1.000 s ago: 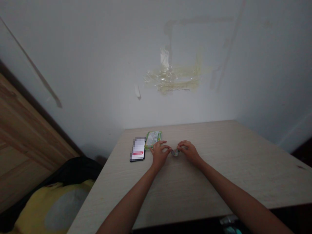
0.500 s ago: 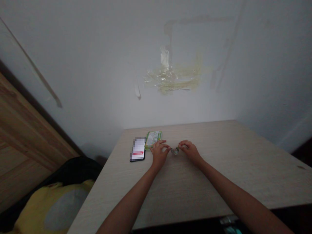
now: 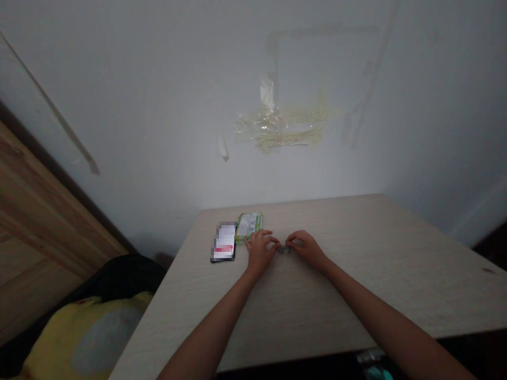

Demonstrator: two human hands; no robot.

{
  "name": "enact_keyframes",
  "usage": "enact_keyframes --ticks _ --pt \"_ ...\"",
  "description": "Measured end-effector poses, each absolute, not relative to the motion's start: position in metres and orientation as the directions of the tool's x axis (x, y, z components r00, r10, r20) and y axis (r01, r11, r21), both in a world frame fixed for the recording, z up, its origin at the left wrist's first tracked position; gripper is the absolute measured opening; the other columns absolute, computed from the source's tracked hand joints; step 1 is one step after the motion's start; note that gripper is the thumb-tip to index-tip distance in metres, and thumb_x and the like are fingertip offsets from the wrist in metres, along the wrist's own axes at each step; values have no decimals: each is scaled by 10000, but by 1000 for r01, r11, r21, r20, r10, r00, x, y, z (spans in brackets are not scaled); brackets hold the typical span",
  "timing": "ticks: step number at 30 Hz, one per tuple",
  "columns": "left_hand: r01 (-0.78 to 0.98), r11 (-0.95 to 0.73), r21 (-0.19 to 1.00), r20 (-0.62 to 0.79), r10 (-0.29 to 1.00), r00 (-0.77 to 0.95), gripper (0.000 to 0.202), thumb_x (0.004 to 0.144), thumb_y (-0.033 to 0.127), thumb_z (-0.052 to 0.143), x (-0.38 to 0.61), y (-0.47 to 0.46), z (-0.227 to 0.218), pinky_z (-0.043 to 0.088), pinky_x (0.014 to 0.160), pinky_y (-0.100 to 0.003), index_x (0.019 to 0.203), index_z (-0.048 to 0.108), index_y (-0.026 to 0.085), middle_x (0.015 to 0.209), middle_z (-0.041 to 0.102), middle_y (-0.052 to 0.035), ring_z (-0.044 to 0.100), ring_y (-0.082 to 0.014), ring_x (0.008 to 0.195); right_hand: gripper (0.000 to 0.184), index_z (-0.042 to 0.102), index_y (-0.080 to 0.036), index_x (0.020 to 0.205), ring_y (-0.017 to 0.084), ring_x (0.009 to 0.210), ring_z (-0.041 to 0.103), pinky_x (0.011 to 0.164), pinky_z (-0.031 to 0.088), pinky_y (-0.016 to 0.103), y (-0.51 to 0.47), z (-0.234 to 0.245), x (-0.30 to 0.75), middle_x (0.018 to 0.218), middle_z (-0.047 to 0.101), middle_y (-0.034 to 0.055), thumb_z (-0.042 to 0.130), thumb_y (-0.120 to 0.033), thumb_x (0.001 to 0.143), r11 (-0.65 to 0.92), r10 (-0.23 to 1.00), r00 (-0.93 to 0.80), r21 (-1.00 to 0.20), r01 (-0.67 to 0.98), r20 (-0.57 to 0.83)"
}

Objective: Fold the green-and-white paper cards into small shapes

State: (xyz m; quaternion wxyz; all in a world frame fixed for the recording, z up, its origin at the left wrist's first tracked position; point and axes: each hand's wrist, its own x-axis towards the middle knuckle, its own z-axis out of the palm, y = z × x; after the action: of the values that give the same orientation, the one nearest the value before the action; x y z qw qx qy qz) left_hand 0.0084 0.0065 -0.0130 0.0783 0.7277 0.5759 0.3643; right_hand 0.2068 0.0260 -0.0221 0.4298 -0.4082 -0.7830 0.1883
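Both hands rest on a pale wooden table near its far edge. My left hand and my right hand meet fingertip to fingertip, each pinching an end of a small crumpled wrapper-like object. The object is too small and dim to name surely. A green packet lies just beyond my left hand, and a phone lies to its left.
A grey wall with old tape marks rises right behind the table. At the left are a wooden panel and a black and yellow bag below the table's edge.
My two hands have drawn closer together, so the small object between them is now mostly covered by the fingertips. Phone and packet have not moved.
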Motion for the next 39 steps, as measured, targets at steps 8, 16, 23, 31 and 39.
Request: enact_keyframes --ticks 8,16,23,31,39 --pt "796 -348 495 421 898 131 109 787 376 702 6 5 -10 50 1087 -670 889 730 400 1220 618 18 444 -272 1237 145 691 -229 950 199 918 634 890 442 356 25 -20 212 921 716 34 664 -279 816 627 778 -353 -610 485 520" --pt "769 -331 547 402 910 105 48 781 348 708 7 4 -8 48 1092 -656 821 735 347 1205 630 17 451 -261 1238 110 711 -231 865 191 873 630 876 434 351 25 -13 214 866 714 29 656 -320 829 675 737 -430 -540 502 521" --pt "736 -311 601 407 912 53 27 781 304 703 4 7 -8 76 1090 -651 776 730 298 1196 641 -2 467 -258 1226 56 715 -225 810 212 895 624 869 447 374 29 -17 217 870 707 44 702 -274 787 660 750 -398 -566 494 528" --pt "691 -295 660 399 917 9 55 787 297 692 2 7 0 147 1108 -583 776 742 278 1179 660 -16 498 -254 1207 66 716 -225 784 213 895 639 866 476 386 28 -15 217 855 703 54 696 -286 798 633 773 -294 -658 408 561" --pt "662 -297 688 406 914 -13 63 785 311 696 0 10 -2 178 1101 -565 790 746 273 1170 665 -24 506 -250 1194 132 709 -219 767 208 876 643 838 497 375 32 -20 218 868 702 58 697 -347 797 628 777 -232 -688 363 585"
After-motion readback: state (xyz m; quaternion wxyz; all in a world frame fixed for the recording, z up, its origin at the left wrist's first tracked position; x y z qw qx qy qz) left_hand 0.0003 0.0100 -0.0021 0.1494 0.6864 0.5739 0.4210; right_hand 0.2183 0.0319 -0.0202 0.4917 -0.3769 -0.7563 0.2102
